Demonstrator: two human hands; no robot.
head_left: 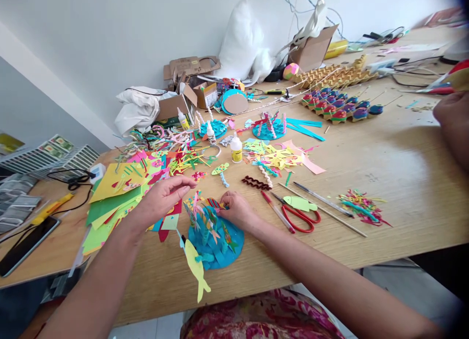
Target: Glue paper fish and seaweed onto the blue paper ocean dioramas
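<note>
At the near edge of the table lies a round blue paper base (234, 239) with curled blue strips and several small paper fish standing on it. My right hand (236, 209) is closed at its far side, fingers pinching a striped paper fish (212, 203). Just left of the base, my left hand (164, 195) hovers with its fingers stretched out and nothing in them. A larger yellow paper fish (195, 265) hangs over the base's left front, by a blue fuzzy stem (205, 257).
Red-handled scissors (302, 219), a red pen (278, 212), a clear pen (322, 200) and a thin stick (340, 219) lie to the right. A glue bottle (236, 149) stands behind. Coloured paper sheets (110, 207) are piled left. Another person's hand (454, 116) shows at far right.
</note>
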